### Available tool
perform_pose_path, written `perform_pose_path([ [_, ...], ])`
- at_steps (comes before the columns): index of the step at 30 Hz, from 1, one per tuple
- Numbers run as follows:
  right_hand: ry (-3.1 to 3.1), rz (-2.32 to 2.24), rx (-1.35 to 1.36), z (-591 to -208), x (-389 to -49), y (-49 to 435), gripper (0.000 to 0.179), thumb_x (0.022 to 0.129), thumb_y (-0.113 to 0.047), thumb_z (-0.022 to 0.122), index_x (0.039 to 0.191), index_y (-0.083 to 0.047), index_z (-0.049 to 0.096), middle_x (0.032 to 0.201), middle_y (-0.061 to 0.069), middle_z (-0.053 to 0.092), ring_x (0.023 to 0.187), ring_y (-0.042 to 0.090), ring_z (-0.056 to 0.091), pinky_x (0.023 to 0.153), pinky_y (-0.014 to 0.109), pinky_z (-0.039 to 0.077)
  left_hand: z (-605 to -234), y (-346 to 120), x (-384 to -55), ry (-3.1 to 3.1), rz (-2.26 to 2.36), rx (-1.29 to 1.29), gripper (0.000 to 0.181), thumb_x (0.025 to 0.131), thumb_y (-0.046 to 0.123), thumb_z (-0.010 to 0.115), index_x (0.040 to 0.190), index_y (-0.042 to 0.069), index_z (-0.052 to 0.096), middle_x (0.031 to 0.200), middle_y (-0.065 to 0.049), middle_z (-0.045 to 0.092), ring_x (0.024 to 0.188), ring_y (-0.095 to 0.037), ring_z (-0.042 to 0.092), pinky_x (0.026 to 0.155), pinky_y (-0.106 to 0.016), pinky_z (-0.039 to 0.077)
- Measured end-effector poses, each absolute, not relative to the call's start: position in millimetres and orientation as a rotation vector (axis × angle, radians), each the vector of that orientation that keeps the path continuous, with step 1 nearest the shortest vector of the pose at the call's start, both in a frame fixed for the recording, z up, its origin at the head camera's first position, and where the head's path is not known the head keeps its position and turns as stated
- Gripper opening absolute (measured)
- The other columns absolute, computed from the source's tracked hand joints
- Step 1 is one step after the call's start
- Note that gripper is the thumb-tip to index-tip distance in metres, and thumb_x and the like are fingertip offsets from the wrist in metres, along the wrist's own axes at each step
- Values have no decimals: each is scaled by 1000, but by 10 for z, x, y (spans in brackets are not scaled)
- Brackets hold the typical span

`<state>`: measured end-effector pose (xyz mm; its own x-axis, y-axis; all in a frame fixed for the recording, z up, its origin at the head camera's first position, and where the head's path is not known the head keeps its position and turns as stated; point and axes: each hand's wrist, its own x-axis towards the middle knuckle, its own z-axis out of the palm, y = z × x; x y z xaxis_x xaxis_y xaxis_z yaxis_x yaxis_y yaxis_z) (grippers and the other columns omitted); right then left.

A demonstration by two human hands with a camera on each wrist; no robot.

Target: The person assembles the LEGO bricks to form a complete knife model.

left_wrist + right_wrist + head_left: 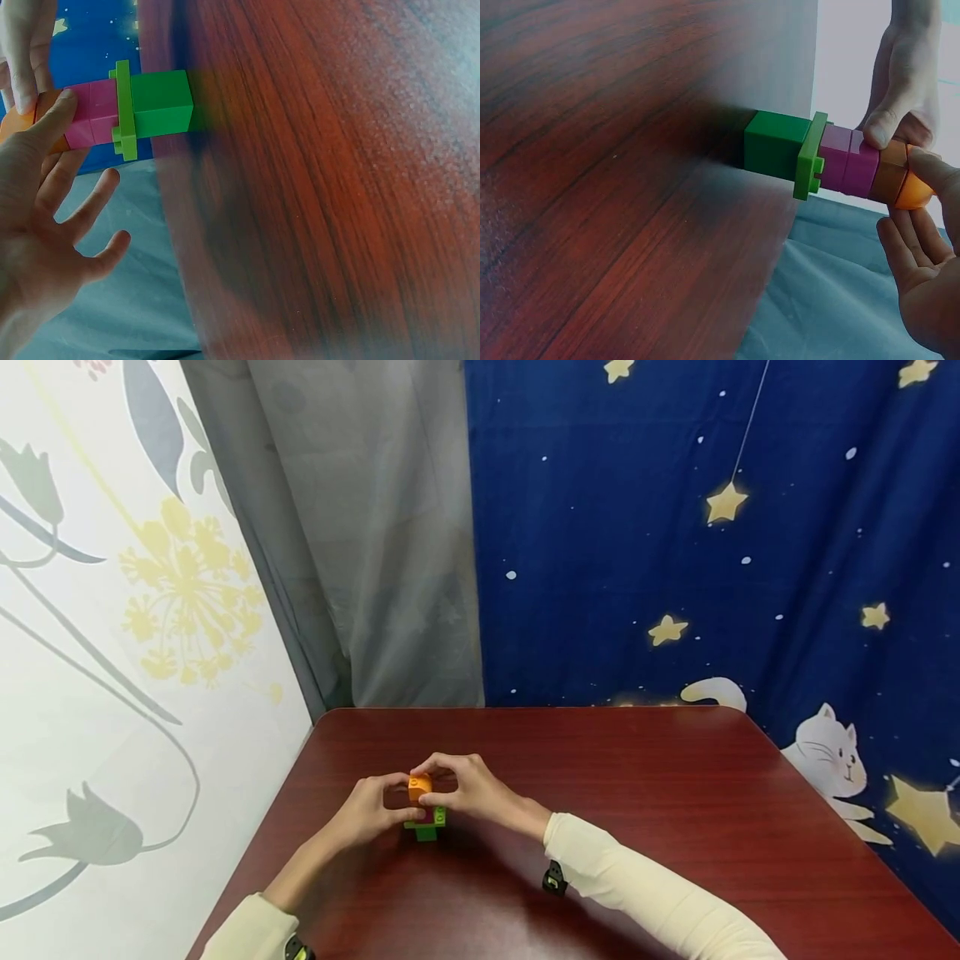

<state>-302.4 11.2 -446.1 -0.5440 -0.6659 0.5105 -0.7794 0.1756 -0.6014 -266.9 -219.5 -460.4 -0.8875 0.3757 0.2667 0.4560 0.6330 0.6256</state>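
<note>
A small tower of toy building bricks stands upright on the table. Its base is a green brick (774, 144), topped by a wider lime green plate (124, 112). Above come two magenta bricks (847, 161), a darker orange brick (889, 169) and a rounded orange brick (419, 787) at the top. My left hand (366, 810) pinches the tower from the left, its thumb where the upper magenta brick meets the darker orange one. From the right, my right hand (477, 789) pinches the rounded orange brick between thumb and fingers. Fingers partly cover the upper bricks.
The tower is on the left part of a dark red wooden table (637, 793). A pale floral panel (90, 652) runs along the left side. Grey cloth (405, 568) and a blue starry curtain (600, 543) hang behind the far edge.
</note>
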Motion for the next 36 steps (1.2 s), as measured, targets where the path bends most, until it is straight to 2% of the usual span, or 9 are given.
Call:
perform_pose_path([
  [9, -2274, 1300, 1395, -4592, -3009, 124, 39, 90, -14, 83, 126, -16, 68, 118, -1, 74, 107, 4, 69, 93, 33, 57, -4624, -2186, -2633, -2732, -1104, -697, 40, 84, 31, 89, 117, 14, 74, 110, 4, 75, 105, -17, 70, 94, -44, 57],
  [16, -2265, 1291, 1407, -4646, -2977, 130, 40, 93, -15, 80, 129, -19, 63, 122, -5, 70, 108, 2, 66, 93, 24, 56, -4662, -2173, -2594, -2735, -1170, -663, 44, 85, 33, 88, 119, 12, 72, 108, 3, 75, 102, -29, 69, 95, -54, 55],
  [21, -2191, 1291, 1439, -4713, -2985, 117, 42, 95, -13, 76, 134, -17, 60, 122, -2, 68, 108, 4, 66, 94, 31, 57, -4676, -2174, -2585, -2690, -1160, -770, 44, 87, 20, 86, 125, 6, 67, 114, -5, 74, 102, -30, 72, 91, -51, 57],
  [25, -2140, 1306, 1462, -4740, -2995, 140, 43, 96, -10, 75, 136, -13, 59, 121, 0, 68, 108, 7, 67, 93, 32, 57, -4677, -2129, -2577, -2669, -1197, -849, 48, 86, 6, 84, 129, 2, 63, 119, -12, 72, 104, -31, 73, 88, -47, 59],
  [31, -2152, 1378, 1457, -4709, -2992, 267, 41, 96, -6, 73, 134, -8, 60, 120, 4, 69, 106, 14, 69, 93, 29, 57, -4668, -1998, -2590, -2676, -1258, -877, 50, 88, 1, 82, 132, 0, 60, 121, -16, 71, 105, -31, 73, 85, -42, 60],
  [36, -2230, 1458, 1372, -4699, -3007, 476, 41, 96, -8, 73, 136, -9, 61, 121, 4, 70, 107, 16, 69, 93, 32, 57, -4678, -1790, -2656, -2686, -1332, -901, 50, 89, -1, 80, 134, -1, 58, 121, -15, 71, 105, -29, 73, 85, -37, 60],
])
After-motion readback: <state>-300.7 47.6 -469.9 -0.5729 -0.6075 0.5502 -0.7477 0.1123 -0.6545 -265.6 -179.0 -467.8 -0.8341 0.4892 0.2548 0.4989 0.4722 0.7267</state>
